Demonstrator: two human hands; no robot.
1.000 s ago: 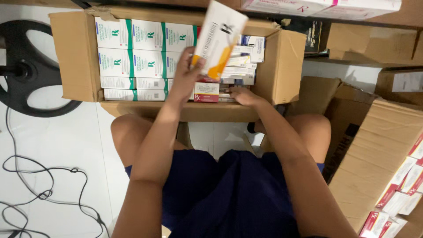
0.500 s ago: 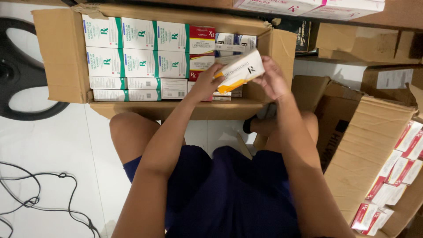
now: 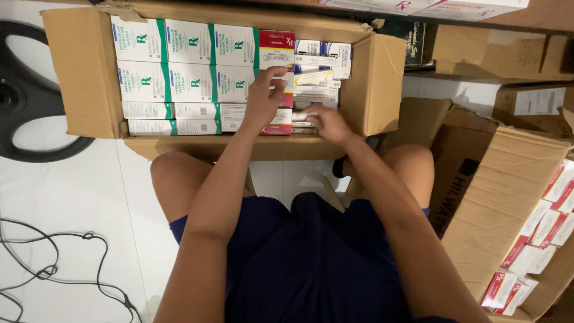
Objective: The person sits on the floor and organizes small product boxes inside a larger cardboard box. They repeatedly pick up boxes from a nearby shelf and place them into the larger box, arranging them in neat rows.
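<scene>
the big cardboard box (image 3: 84,72) lies open in front of the seated person, and both hands are inside it. to the right of the right hand stands a second open carton (image 3: 496,197) with red and white packs (image 3: 553,209) at its far edge. to the left of the left hand, white and green boxes (image 3: 179,66) fill most of the big box in neat rows. just above the left hand there is a red and white box (image 3: 276,48), and between the two hands is a stack of small white boxes (image 3: 314,81). the left hand (image 3: 263,98) is half open, its fingers curved, the tips touching the edge of this stack; it does not grip anything that i can see. the right hand (image 3: 326,122) lies low, below the stack, with fingers closed around a thin white box (image 3: 302,117), partly hidden. far left of both hands, black cables (image 3: 48,269) lie on the white floor (image 3: 72,197)
</scene>
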